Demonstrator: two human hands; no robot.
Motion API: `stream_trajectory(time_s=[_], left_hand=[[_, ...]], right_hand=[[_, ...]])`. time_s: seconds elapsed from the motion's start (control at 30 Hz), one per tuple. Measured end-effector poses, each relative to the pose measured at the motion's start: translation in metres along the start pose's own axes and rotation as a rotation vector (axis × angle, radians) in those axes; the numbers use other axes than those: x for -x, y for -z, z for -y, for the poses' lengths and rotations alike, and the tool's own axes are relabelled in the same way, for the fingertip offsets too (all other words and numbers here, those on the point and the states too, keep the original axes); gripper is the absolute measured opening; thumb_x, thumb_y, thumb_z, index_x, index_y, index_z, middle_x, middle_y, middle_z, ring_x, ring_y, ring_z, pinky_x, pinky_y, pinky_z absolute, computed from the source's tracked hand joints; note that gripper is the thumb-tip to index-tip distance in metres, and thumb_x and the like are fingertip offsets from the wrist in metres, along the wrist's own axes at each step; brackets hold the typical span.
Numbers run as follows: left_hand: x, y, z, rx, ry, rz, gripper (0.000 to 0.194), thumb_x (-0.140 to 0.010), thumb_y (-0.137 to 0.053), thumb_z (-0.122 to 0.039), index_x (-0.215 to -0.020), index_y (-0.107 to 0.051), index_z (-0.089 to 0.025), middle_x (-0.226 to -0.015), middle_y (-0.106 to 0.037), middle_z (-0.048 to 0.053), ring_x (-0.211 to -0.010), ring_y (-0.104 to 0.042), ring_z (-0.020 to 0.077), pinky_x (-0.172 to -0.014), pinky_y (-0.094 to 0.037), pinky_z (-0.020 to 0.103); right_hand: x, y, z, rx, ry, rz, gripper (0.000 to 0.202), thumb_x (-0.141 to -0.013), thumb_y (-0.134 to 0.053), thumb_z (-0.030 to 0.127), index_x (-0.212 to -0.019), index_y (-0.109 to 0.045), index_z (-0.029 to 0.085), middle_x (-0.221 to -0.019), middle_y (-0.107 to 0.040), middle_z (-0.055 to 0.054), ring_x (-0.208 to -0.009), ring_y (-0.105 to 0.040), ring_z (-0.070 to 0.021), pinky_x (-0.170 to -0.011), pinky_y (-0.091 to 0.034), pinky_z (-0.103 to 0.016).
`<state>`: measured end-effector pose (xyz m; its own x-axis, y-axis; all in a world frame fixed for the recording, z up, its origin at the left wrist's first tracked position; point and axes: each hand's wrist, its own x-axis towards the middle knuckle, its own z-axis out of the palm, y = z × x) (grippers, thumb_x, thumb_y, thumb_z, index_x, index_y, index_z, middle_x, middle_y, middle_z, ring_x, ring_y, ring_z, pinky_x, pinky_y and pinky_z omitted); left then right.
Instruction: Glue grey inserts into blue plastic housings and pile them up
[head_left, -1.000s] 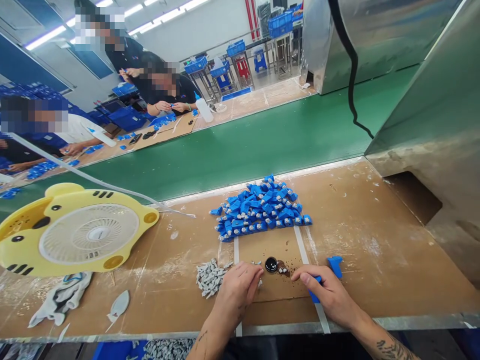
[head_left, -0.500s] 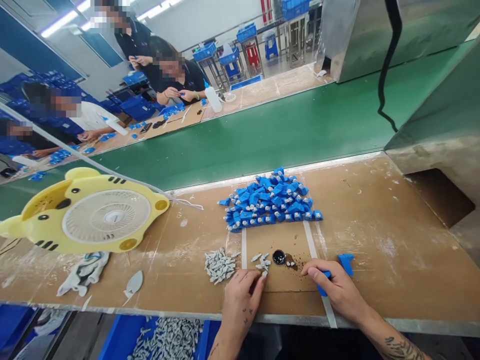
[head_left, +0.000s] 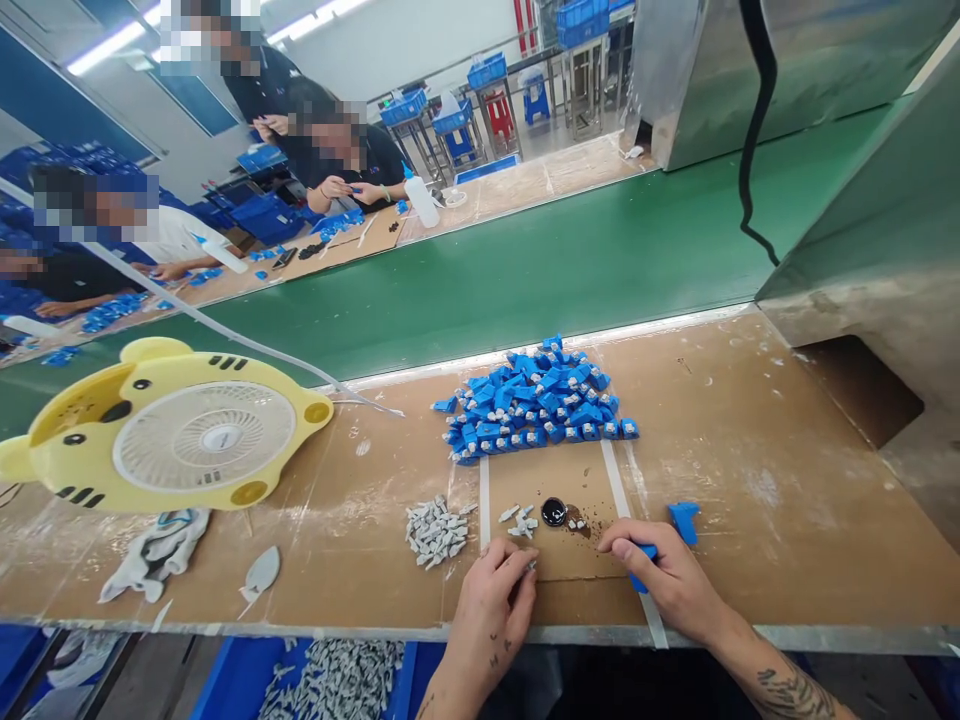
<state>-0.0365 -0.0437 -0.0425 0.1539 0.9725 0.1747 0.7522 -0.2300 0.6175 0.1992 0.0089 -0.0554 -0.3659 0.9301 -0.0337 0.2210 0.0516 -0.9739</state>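
My left hand point(head_left: 496, 598) is closed in a pinch, with the tip of a small grey piece point(head_left: 532, 565) showing at its fingertips. My right hand point(head_left: 671, 572) grips a blue plastic part point(head_left: 643, 568), mostly covered by the fingers. Between the hands and farther back sits a small round cap of black liquid point(head_left: 553, 512), with dark spatter and a few pale bits beside it. Several loose grey pieces point(head_left: 523, 522) lie just beyond my left hand, and a larger grey pile point(head_left: 436, 531) is to its left. Another blue part point(head_left: 683, 521) rests beyond my right hand.
A heap of blue parts with pale tips point(head_left: 536, 400) stands at the table's back. A yellow animal-shaped fan point(head_left: 315, 412) and a glove point(head_left: 154, 555) are at left. A blue bin point(head_left: 225, 670) of grey pieces sits below the edge. Co-workers sit across the green conveyor point(head_left: 480, 285).
My left hand has drawn back slightly from the loose grey pieces, with one now between its fingertips. My right hand keeps its hold on the blue part. The view has shifted a little.
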Motion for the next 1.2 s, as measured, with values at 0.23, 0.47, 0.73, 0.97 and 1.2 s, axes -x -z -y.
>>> stream_trajectory(time_s=[0.23,0.47,0.73,0.97,1.2], left_hand=[[-0.01,0.007,-0.012,0.138,0.121,-0.019,0.018,-0.092,-0.058,-0.025,-0.078,-0.068,-0.022,-0.063,-0.069,-0.001,-0.053,-0.064,0.0142,-0.052,-0.052,0.02],[-0.041,0.004,-0.005,0.033,-0.062,-0.1,0.02,-0.095,-0.056,-0.021,-0.083,-0.072,-0.023,-0.082,-0.075,0.005,-0.075,-0.07,0.0197,-0.068,-0.057,0.028],[-0.05,-0.006,0.004,-0.071,-0.139,-0.015,0.025,-0.098,-0.051,-0.018,-0.083,-0.071,-0.023,-0.076,-0.071,0.004,-0.073,-0.064,0.02,-0.064,-0.053,0.028],[-0.052,-0.002,-0.001,-0.08,-0.142,-0.025,0.022,-0.096,-0.054,-0.017,-0.079,-0.066,-0.022,-0.074,-0.071,0.002,-0.07,-0.064,0.019,-0.062,-0.052,0.027],[-0.053,0.009,-0.029,0.1,-0.187,-0.211,0.013,-0.093,-0.062,-0.015,-0.084,-0.066,-0.023,-0.074,-0.072,0.0,-0.066,-0.066,0.016,-0.062,-0.053,0.025]], right_hand=[[-0.001,-0.001,0.002,0.0,0.002,0.005,0.066,-0.098,-0.039,0.069,-0.076,-0.074,0.018,-0.066,-0.069,-0.006,-0.062,-0.064,-0.0205,-0.06,-0.05,-0.029],[-0.001,-0.001,0.0,-0.076,0.046,0.02,0.077,-0.098,-0.029,0.076,-0.077,-0.076,0.019,-0.074,-0.075,-0.009,-0.07,-0.069,-0.0221,-0.069,-0.055,-0.031],[-0.004,0.0,-0.003,-0.085,0.013,0.07,0.071,-0.095,-0.041,0.076,-0.078,-0.076,0.017,-0.067,-0.07,-0.006,-0.062,-0.063,-0.0177,-0.06,-0.048,-0.026],[-0.007,0.003,0.002,-0.145,-0.054,0.062,0.068,-0.092,-0.04,0.079,-0.067,-0.059,0.019,-0.059,-0.056,0.0,-0.056,-0.048,-0.0145,-0.056,-0.041,-0.026],[-0.016,-0.001,0.012,-0.339,-0.192,-0.036,0.06,-0.085,-0.053,0.079,-0.081,-0.061,0.02,-0.06,-0.048,0.004,-0.051,-0.039,-0.0117,-0.048,-0.033,-0.024]])
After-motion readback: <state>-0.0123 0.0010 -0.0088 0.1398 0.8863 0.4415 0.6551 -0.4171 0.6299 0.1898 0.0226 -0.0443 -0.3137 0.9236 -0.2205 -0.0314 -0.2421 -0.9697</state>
